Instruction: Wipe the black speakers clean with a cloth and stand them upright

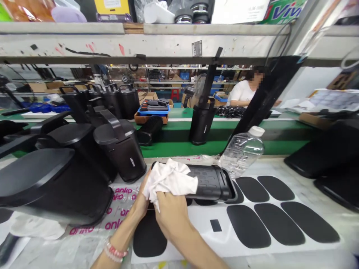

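Observation:
A black speaker body [211, 182] lies on its side on the white bench. My right hand [171, 215] is closed on a crumpled white cloth [168, 179] that is pressed against the speaker's left end. My left hand [141, 201] sits just left of it, partly under the cloth, against the same end; its fingers are hidden. A bead bracelet is on my left wrist.
Upright black speakers [123, 149] with handles crowd the left side. A clear plastic bottle [242, 151] lies behind the speaker. A white sheet of black oval pads [269, 216] covers the right bench. Another speaker [202, 121] stands on the green conveyor. A person in white sits beyond.

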### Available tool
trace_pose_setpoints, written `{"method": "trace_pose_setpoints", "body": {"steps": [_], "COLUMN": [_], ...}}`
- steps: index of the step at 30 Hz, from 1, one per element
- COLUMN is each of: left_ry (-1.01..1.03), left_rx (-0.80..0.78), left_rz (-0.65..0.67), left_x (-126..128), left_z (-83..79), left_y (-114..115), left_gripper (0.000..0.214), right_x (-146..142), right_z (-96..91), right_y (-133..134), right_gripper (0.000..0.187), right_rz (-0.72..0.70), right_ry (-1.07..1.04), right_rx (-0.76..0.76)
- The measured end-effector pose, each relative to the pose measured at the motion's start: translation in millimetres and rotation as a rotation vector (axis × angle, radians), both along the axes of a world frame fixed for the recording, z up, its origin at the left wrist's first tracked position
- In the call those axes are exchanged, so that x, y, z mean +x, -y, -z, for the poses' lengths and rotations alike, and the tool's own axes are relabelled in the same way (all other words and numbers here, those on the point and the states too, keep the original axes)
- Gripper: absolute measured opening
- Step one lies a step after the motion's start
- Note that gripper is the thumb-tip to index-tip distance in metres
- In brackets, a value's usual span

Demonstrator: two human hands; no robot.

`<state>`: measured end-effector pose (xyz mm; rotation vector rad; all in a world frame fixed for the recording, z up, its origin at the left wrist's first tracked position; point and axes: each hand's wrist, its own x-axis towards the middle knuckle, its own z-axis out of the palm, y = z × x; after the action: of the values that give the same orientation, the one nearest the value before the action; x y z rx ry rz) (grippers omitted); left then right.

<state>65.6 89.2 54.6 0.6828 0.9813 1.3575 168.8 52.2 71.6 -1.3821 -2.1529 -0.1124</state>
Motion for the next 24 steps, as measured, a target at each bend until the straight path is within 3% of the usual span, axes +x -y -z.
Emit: {"method": "trace_pose_setpoints", "body": {"steps": [2, 5, 8, 10, 12, 15, 18, 21, 24], "left_ry": [-0.004, -0.013, -0.018, -0.019, -0.022, -0.036, -0.066, -0.113, -0.156], "left_rx": [-0.03, -0.09, -0.101, -0.089, -0.071, -0.026, 0.046, 0.131, 0.224], "left_rz": [0.006, 0.021, 0.014, 0.003, -0.005, -0.008, -0.011, 0.01, 0.049], "left_x": [0.4, 2.0, 3.1, 3.0, 2.4, 1.0, -0.7, -2.8, -5.8], "left_z": [-1.8, -5.3, -6.7, -5.2, -1.8, 5.7, 12.9, 15.7, 12.2], "left_y": [-0.5, -1.5, -1.3, -0.9, -0.7, -1.2, -1.9, -0.9, 3.5], "left_gripper": [0.037, 0.036, 0.033, 0.031, 0.031, 0.036, 0.045, 0.05, 0.056], "right_x": [19.4, 72.5, 120.1, 126.3, 105.2, 42.8, 1.8, 26.0, 98.3], "right_z": [-8.9, -23.9, -22.5, -12.5, -0.4, 11.7, 6.8, -12.6, -29.9], "right_y": [-1.7, -5.5, -8.8, -9.3, -6.5, 1.2, 0.5, -10.2, -15.4], "right_gripper": [0.031, 0.037, 0.043, 0.046, 0.047, 0.048, 0.051, 0.042, 0.042], "right_rz": [0.127, 0.376, 0.59, 0.658, 0.587, 0.257, 0.066, 0.169, 0.421], "right_ry": [0.048, 0.052, 0.019, 0.007, 0.02, 0.04, -0.005, -0.043, -0.049], "right_rx": [-0.105, -0.172, -0.116, -0.016, 0.074, 0.147, 0.164, 0.11, -0.09]}}
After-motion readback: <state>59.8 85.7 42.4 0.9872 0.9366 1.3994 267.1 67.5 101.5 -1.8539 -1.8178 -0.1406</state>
